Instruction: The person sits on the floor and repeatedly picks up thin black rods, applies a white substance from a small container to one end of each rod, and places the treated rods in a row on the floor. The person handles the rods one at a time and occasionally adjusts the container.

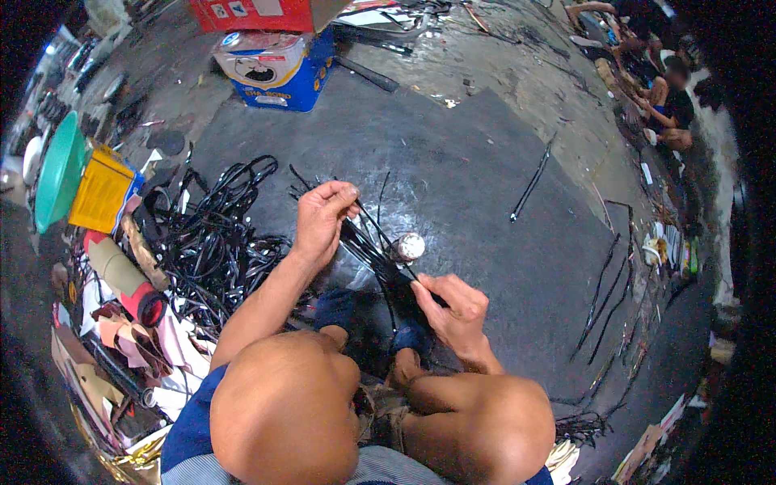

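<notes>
A thin black strip [374,221] runs between my two hands. My left hand [323,220] pinches its upper end between thumb and fingertips, and my right hand [454,311] grips it lower down on the right. Beneath it, a bundle of similar black strips [364,249] lies slantwise on the floor in front of my feet. A small round can-like thing with a whitish, smeared top [411,246] stands beside the bundle, just above my right hand. To the left of my left forearm spreads a tangled heap of glossy black strips [218,234].
Ahead stands a blue and white box [283,73] under a red box [255,14]. At left are a green basin [61,174], a yellow container [103,187] and material scraps [121,331]. Loose strips [606,299] lie at right. People [671,113] sit at the far right.
</notes>
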The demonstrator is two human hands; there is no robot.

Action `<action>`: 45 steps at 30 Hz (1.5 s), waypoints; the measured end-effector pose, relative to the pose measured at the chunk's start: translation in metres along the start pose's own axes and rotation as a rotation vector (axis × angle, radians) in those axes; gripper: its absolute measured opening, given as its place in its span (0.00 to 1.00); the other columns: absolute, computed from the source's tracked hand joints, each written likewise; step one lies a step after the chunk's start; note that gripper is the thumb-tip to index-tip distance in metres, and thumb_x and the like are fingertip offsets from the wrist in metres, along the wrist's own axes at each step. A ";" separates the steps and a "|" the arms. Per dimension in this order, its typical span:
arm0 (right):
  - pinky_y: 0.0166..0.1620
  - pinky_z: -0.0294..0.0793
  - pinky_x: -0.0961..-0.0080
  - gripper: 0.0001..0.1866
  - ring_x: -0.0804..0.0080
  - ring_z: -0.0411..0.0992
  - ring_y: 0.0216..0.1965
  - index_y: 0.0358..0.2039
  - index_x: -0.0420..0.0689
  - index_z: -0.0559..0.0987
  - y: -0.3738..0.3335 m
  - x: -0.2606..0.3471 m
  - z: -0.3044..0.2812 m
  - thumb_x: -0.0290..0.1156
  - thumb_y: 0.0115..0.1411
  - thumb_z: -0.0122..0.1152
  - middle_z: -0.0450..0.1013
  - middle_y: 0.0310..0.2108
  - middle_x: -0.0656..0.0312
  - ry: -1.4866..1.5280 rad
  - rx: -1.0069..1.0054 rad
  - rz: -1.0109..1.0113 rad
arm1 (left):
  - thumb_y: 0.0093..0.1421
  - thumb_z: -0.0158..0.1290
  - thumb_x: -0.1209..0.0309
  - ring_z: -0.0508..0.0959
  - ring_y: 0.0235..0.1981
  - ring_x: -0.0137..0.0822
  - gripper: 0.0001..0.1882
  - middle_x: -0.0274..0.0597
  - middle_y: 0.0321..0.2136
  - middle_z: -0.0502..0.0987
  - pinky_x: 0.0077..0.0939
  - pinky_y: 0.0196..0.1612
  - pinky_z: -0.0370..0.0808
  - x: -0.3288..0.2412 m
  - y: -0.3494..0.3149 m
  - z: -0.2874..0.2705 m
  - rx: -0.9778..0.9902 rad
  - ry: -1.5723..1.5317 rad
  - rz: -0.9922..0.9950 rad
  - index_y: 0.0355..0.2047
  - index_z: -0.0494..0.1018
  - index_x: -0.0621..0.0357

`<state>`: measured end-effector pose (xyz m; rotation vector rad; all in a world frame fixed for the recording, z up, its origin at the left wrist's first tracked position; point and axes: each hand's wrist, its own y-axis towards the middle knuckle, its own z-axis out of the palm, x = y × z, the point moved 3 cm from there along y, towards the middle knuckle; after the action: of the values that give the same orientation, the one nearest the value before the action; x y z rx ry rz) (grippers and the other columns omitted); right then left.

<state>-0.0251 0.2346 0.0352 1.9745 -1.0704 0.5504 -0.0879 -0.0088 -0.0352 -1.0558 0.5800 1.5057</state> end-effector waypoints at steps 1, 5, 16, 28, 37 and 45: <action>0.26 0.73 0.75 0.07 0.67 0.77 0.22 0.31 0.39 0.85 -0.005 0.000 -0.001 0.23 0.52 0.74 0.80 0.25 0.56 0.004 0.022 0.012 | 0.64 0.56 0.75 0.76 0.27 0.27 0.03 0.36 0.27 0.78 0.21 0.33 0.74 -0.003 0.003 -0.008 -0.032 0.017 -0.018 0.35 0.77 0.62; 0.26 0.74 0.74 0.07 0.68 0.77 0.22 0.32 0.40 0.85 -0.034 -0.008 -0.018 0.23 0.51 0.74 0.79 0.24 0.57 -0.046 0.071 0.045 | 0.62 0.56 0.78 0.77 0.27 0.27 0.03 0.37 0.29 0.79 0.20 0.32 0.74 -0.003 0.034 -0.049 -0.133 -0.046 0.011 0.35 0.78 0.65; 0.34 0.77 0.64 0.10 0.61 0.78 0.29 0.35 0.42 0.84 -0.154 -0.052 -0.075 0.36 0.60 0.69 0.79 0.28 0.57 0.039 0.380 0.537 | 0.60 0.59 0.78 0.70 0.20 0.29 0.07 0.37 0.23 0.73 0.23 0.22 0.64 0.064 0.087 -0.195 -0.473 0.157 -0.213 0.27 0.73 0.63; 0.36 0.74 0.55 0.21 0.47 0.76 0.34 0.27 0.44 0.81 -0.241 -0.141 -0.095 0.49 0.65 0.58 0.77 0.30 0.49 -0.229 0.480 0.581 | 0.64 0.59 0.65 0.72 0.17 0.31 0.17 0.37 0.18 0.74 0.24 0.21 0.68 0.094 0.106 -0.259 -0.335 0.656 -0.204 0.20 0.74 0.60; 0.55 0.73 0.54 0.26 0.45 0.71 0.53 0.54 0.43 0.75 -0.335 -0.264 -0.299 0.38 0.56 0.70 0.70 0.52 0.47 -1.024 -0.535 1.365 | 0.62 0.63 0.62 0.72 0.21 0.27 0.20 0.35 0.28 0.78 0.21 0.25 0.69 0.052 0.090 -0.238 -0.259 0.852 0.080 0.49 0.77 0.62; 0.53 0.74 0.57 0.13 0.49 0.74 0.51 0.42 0.46 0.83 -0.346 -0.303 -0.314 0.37 0.58 0.66 0.75 0.45 0.52 -0.905 -0.510 1.394 | 0.61 0.60 0.74 0.74 0.32 0.26 0.20 0.37 0.39 0.80 0.21 0.38 0.72 0.027 0.084 -0.171 -0.184 0.971 0.319 0.54 0.75 0.62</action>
<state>0.0996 0.7471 -0.1428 0.7001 -2.7875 -0.0531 -0.1162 -0.1564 -0.1559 -1.9147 1.3421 1.2479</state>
